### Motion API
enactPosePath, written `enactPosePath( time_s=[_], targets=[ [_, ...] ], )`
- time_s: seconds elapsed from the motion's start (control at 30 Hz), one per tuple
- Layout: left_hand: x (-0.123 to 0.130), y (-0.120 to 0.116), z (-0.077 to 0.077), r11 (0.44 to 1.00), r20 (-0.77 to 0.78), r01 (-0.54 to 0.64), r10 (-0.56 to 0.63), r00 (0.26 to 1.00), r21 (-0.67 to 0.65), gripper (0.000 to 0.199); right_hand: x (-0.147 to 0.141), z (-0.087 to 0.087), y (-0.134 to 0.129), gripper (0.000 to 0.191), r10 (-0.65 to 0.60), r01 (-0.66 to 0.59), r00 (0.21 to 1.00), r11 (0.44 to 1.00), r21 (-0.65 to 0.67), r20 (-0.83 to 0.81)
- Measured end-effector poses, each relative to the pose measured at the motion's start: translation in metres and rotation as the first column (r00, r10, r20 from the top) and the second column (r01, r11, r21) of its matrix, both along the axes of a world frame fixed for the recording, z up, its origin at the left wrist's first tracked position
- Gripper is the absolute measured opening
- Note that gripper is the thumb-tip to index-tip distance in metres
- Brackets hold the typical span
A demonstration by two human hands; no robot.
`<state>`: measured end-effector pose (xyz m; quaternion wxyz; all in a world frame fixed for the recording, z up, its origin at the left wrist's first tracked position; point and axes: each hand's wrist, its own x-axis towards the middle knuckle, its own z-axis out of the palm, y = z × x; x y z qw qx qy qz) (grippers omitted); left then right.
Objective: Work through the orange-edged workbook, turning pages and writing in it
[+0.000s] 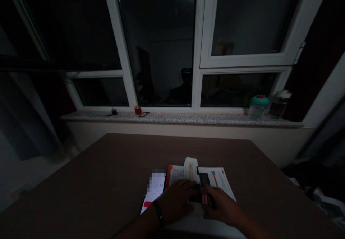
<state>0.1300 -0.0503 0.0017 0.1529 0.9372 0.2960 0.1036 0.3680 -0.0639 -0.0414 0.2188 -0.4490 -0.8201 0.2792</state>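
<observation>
On the table lies a printed booklet or magazine [222,177] with white pages, orange bars and dark blocks. A pale paper strip [191,164] sticks up past its far edge. My left hand [178,198], with a dark band at the wrist, rests on the pages with fingers stretched out. Close beside it, my right hand [222,203] is closed around a small pinkish object [205,198] over the booklet. Shadow and fingers hide most of that object, so its kind is unclear. A lit phone [155,189] lies left of the booklet, partly behind my left forearm.
The brown table [129,156] reaches to the wall below a windowsill [178,118]. On the sill stand a small dark item [114,112], a red item [137,110], a teal-lidded container [258,106] and a clear bottle [279,105]. The room is dim.
</observation>
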Motion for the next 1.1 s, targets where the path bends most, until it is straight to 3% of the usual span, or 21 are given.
enactPosePath(
  time_s=[0.17,0.33,0.73,1.1],
  targets=[
    [0.000,0.001,-0.002,1.000,0.020,-0.003,0.004,1.000,-0.002,0.054,-0.001,0.003,0.008,0.027,-0.059,0.059,0.998,0.998,-0.035,-0.018],
    [0.000,0.002,-0.007,1.000,0.043,0.007,-0.007,0.999,0.010,0.051,-0.005,0.009,0.021,0.026,-0.139,0.142,0.985,0.989,0.026,-0.102],
    [0.000,0.001,-0.005,1.000,0.021,-0.006,0.006,1.000,-0.013,0.052,-0.003,0.009,-0.001,0.033,-0.047,0.047,0.999,0.999,-0.014,0.010],
    [0.000,0.000,-0.003,1.000,0.033,0.000,0.000,0.999,0.002,0.050,-0.009,0.009,0.019,0.022,-0.136,0.139,0.987,0.990,0.031,-0.081]
  ],
)
